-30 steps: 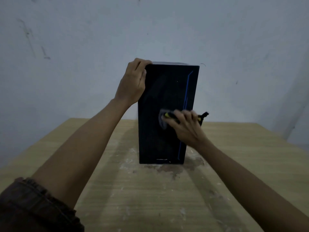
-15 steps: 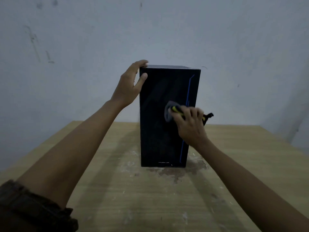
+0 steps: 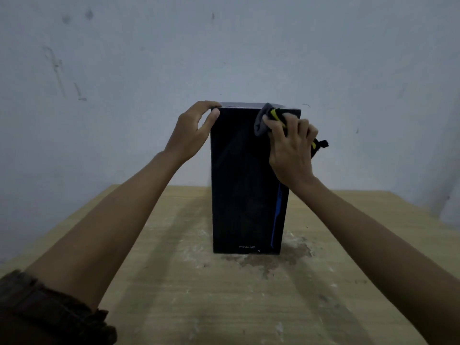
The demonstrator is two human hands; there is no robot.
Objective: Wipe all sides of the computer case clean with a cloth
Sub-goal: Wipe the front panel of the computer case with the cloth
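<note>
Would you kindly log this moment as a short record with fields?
case: black computer case, upright on the wooden table
left hand: grips the case's top left corner
right hand: presses a grey and yellow cloth against the front face, near its top right corner
table marks: pale smears around the case's base

L hand [image 3: 193, 131] grips case [image 3: 246, 185] top; R hand [image 3: 290, 145] holds cloth [image 3: 261, 123] there.

A stained wooden table [image 3: 174, 307] before a scuffed wall [image 3: 124, 58].
</note>
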